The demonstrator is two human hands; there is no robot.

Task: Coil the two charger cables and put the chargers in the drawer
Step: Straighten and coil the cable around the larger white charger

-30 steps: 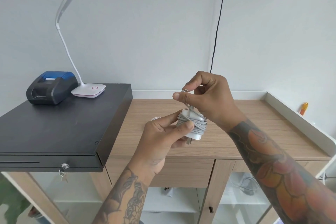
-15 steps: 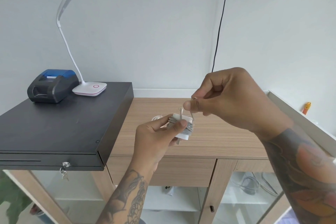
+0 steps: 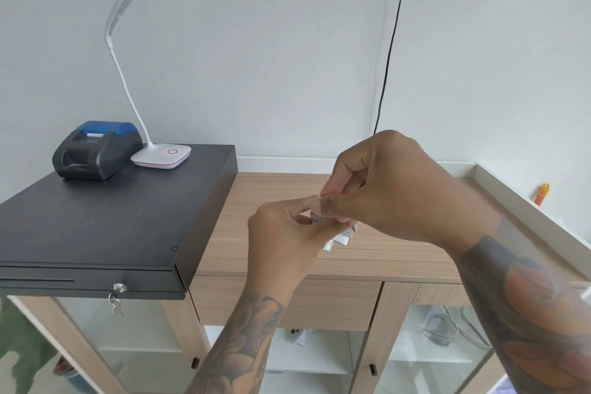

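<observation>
Both of my hands meet over the wooden counter (image 3: 383, 253), closed around one white charger (image 3: 342, 238) that sits between them, lifted clear of the counter top. My left hand (image 3: 281, 243) comes up from below, its fingers curled round the near side of the charger, and its index finger (image 3: 300, 203) stretches forward until its tip touches the thumb of my right hand (image 3: 393, 192). The right hand reaches in from the other side, thumb and index finger pinched together on the grey cable (image 3: 317, 217) wound round the charger body. Just below those pinching fingertips I can see a few grey turns of cable, and lower still the white corner of the charger with a metal prong poking down under my left palm; most of the charger is hidden by my fingers. Whether the loose end of the cable is tucked in I cannot tell. Well to the left of my left knuckles lies a black cash drawer (image 3: 105, 221) with a key (image 3: 115, 302) hanging from its lock. On its far end stand a small black and blue printer (image 3: 96, 150) and, just beside it, a white desk lamp (image 3: 161, 155).
</observation>
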